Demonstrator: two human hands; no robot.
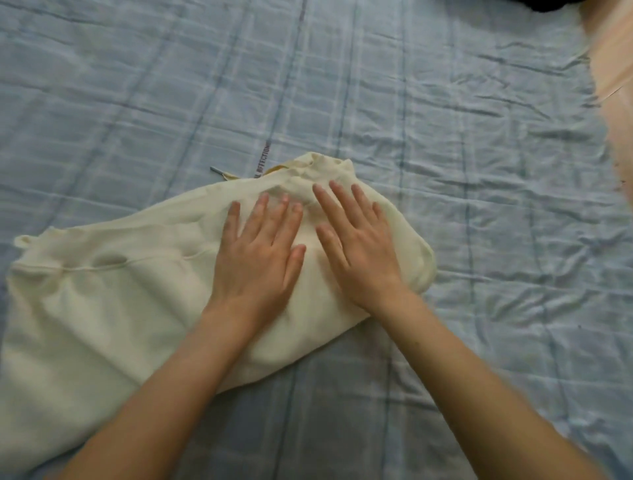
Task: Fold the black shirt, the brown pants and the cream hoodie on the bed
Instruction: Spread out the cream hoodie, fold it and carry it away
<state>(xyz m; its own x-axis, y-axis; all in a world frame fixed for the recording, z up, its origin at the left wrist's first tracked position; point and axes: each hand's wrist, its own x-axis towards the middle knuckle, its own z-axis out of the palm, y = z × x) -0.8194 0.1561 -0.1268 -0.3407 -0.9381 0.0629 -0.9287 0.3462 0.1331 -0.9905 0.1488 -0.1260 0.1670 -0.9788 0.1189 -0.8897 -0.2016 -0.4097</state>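
Blue checked bed sheet (445,154), wrinkled, carries the cream hoodie (102,308) lying partly folded toward the left. Left hand (260,253) and right hand (356,240) press flat on it, fingers straight, gripping nothing. Dark fabric (555,5) at top edge.

Head view, close, looking down at bed (445,102)

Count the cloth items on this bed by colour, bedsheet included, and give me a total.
Cream: 1, the cream fleece hoodie
Pale blue: 1, the checked pale blue bedsheet
Black: 1, a black cloth cut off at the top edge
Peach: 1, a blurred peach fabric at the right edge
Total: 4
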